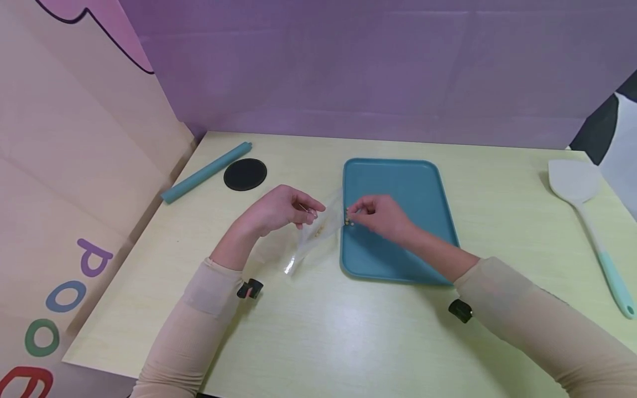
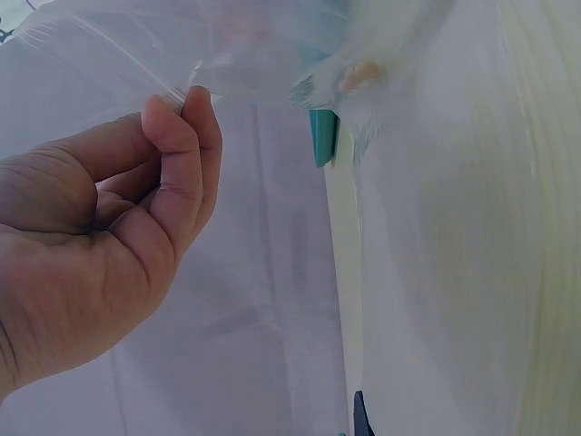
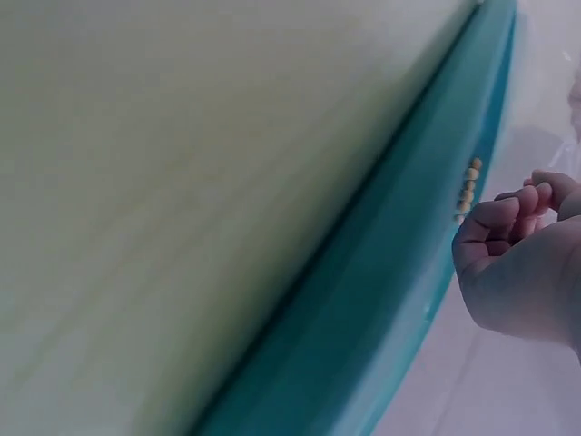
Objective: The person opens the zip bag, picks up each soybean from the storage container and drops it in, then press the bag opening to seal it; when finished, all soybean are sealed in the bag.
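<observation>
My left hand (image 1: 286,213) pinches the upper edge of a clear plastic bag (image 1: 298,251), which hangs over the table left of the tray. In the left wrist view the thumb and fingertips meet on the thin film. A small yellowish thing shows at the bag; whether it lies inside is unclear. My right hand (image 1: 380,215), fingers curled, is over the left rim of a blue-green tray (image 1: 398,179). A short string of small wooden beads (image 3: 468,191) hangs at its fingertips, pinched there. The exact grip is partly hidden.
On the left lie a blue-green roll (image 1: 206,172) and a black round disc (image 1: 245,174). A spatula (image 1: 574,182) with a white blade and mint handle lies at the right edge. A purple backdrop (image 1: 348,72) stands behind the table (image 1: 318,342).
</observation>
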A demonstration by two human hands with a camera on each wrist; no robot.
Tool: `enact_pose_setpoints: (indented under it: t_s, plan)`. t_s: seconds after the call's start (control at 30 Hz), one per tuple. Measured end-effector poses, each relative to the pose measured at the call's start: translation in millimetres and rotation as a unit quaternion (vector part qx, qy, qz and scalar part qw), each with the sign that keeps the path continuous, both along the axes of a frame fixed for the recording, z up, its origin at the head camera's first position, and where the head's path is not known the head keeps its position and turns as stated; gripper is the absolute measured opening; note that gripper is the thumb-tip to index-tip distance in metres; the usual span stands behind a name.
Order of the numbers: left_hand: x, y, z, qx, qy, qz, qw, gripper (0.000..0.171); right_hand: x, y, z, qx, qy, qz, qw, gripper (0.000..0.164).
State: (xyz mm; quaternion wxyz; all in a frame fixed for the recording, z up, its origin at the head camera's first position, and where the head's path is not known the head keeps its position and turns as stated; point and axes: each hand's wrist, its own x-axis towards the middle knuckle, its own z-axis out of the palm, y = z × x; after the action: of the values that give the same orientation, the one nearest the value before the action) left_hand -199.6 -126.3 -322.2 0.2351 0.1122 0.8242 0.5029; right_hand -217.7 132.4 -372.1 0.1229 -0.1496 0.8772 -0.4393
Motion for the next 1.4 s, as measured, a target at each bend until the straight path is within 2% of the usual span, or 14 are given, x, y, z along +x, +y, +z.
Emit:
enact_pose_setpoints:
  t_s: [0.23, 0.6, 1.1, 1.4]
  plan:
    - [-1.1, 0.7, -1.4, 0.001, 0.000, 0.000, 1.0000, 0.030, -0.9, 4.7, -9.6, 0.024, 0.030, 0.016, 0.999, 0.012]
    - [-0.6, 0.8, -0.1, 0.003, 0.001, -0.002, 1.0000, 0.030, -2.5, 4.4, -15.3, 0.054, 0.075, 0.044, 0.995, 0.007]
    - [-2.2, 1.8, -1.9, 0.000, -0.001, -0.002, 1.0000, 0.030, -3.9, 5.8, -15.7, 0.073, 0.078, 0.064, 0.992, 0.005]
    - [-3.5, 0.8, -4.0, 0.003, -0.003, -0.001, 1.0000, 0.031, -3.5, 7.4, -11.2, 0.049, 0.034, 0.044, 0.997, 0.011]
